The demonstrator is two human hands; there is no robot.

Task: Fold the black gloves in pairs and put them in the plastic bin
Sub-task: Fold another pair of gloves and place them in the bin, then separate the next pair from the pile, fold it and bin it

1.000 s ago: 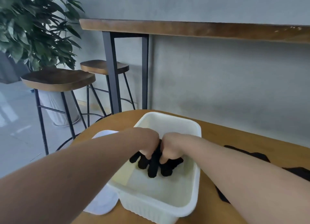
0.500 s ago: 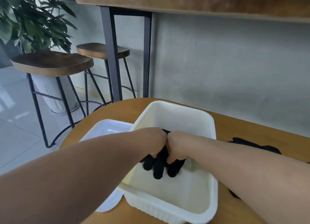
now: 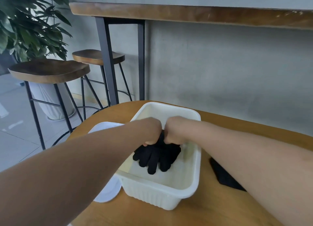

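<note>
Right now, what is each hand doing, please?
Left hand: closed, gripping the gloves inside the bin.
Right hand: closed, gripping the same gloves.

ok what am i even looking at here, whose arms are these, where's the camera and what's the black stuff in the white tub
No machine here: a person wears a camera on the head, looking down along both bare arms. The left hand and right hand each grip a folded pair of black gloves inside a white plastic bin. The bin stands on a round wooden table. A white lid lies beside the bin, and another black glove lies on the table under the right arm.
</note>
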